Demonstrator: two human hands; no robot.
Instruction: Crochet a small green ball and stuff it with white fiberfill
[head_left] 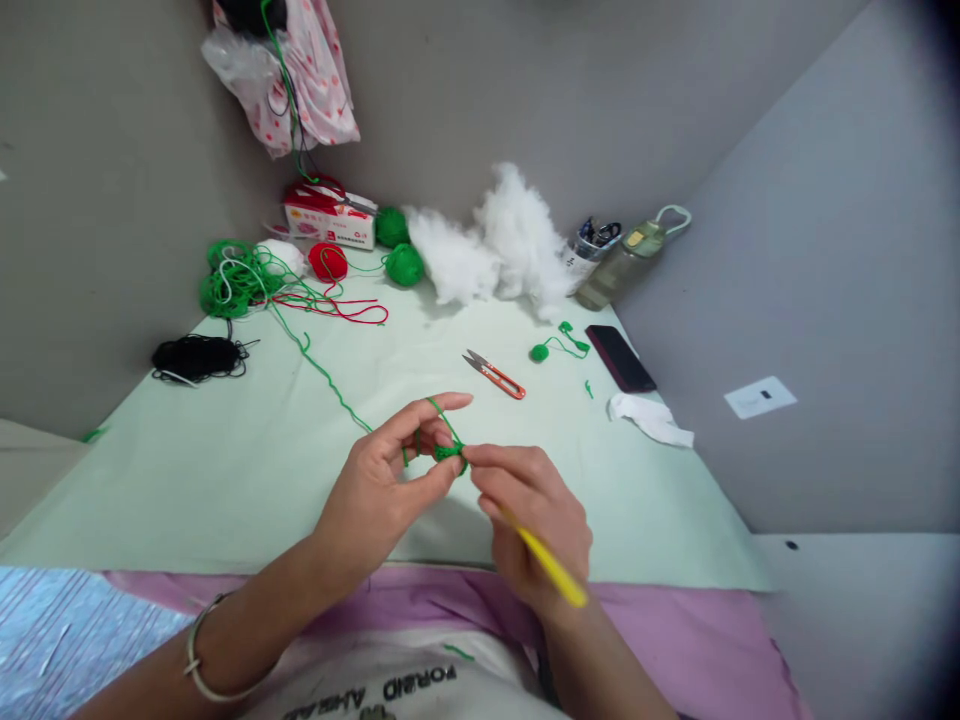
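A small green crochet piece (449, 453) is pinched between the thumb and fingers of my left hand (386, 465). Green yarn (330, 382) runs from the left of the table to that hand and loops over its raised index finger. My right hand (531, 515) grips a crochet hook with a yellow handle (553, 568), which slants down toward the wrist. Its fingertips meet the crochet piece, and the hook's tip is hidden there. Beyond both hands lie thread snips (495, 375) with orange handles.
At the back left are tangled green yarn (238, 280), a red yarn ball (328, 262), black yarn (199, 358) and a tissue box (330, 215). White stuffing (517, 240) is piled at the back. To the right are a bottle (624, 262), a phone (620, 358) and a white cloth piece (651, 419).
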